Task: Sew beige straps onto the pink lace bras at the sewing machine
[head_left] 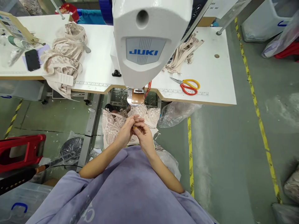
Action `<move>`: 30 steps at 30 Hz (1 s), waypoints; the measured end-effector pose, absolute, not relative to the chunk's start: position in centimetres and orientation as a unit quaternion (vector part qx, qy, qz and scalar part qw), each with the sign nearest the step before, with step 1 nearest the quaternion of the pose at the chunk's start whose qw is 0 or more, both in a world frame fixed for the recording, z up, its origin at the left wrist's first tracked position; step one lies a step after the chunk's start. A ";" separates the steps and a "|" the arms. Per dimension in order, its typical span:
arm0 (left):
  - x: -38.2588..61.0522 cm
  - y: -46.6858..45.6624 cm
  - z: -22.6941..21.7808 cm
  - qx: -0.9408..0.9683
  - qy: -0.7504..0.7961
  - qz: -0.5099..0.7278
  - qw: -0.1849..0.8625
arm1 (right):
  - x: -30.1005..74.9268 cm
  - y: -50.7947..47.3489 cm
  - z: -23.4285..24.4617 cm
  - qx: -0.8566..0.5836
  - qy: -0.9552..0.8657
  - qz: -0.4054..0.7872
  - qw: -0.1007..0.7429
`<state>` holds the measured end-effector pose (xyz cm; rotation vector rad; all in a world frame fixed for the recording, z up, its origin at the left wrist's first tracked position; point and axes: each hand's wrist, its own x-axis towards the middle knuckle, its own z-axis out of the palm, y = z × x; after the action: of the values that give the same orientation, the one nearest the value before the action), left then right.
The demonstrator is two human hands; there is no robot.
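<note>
Left hand (125, 133) and right hand (144, 136) meet fingertip to fingertip, each pinching the pale lace piece (111, 126) just near of the sewing machine (144, 46) head; it looks light, limp and snag-prone, best gripped along a firmer seamed edge.

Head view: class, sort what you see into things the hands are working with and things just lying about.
In hand: lace garment, pinched by left hand and right hand; sewing machine just above.
Lying about: scissors, phone, garment pile, strap bundle on the table.
</note>
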<state>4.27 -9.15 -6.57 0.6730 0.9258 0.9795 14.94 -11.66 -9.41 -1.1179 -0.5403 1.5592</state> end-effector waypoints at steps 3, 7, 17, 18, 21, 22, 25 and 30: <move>4.1 -10.6 -7.1 0.364 0.447 0.479 0.662 | 14.7 -11.9 -9.8 -0.489 -0.219 0.617 0.576; 4.0 -11.7 -7.5 0.380 0.495 0.486 0.612 | 14.9 -12.1 -10.3 -0.524 -0.288 0.534 0.597; 3.2 -10.1 -7.4 0.429 0.501 0.412 0.629 | 19.6 -10.6 -11.5 -0.553 -0.640 0.268 0.462; 3.2 -10.0 -7.4 0.429 0.493 0.415 0.633 | 19.9 -10.3 -11.5 -0.547 -0.658 0.244 0.455; 3.1 -9.9 -7.1 0.440 0.476 0.405 0.645 | 20.2 -8.6 -11.6 -0.527 -0.700 0.189 0.443; 3.1 -9.9 -6.9 0.441 0.468 0.393 0.657 | 20.3 -8.0 -11.7 -0.528 -0.708 0.189 0.430; 2.6 -9.7 -6.4 0.427 0.440 0.357 0.705 | 20.4 -6.6 -12.7 -0.534 -0.692 0.339 0.348; 1.0 -8.7 -6.5 0.331 0.434 0.353 0.760 | 20.3 -4.2 -15.8 -0.474 -0.542 0.636 0.279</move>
<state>1.03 -8.72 -6.52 0.7208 0.9453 0.7692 20.28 -4.16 -15.79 -1.2713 -1.4535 1.7062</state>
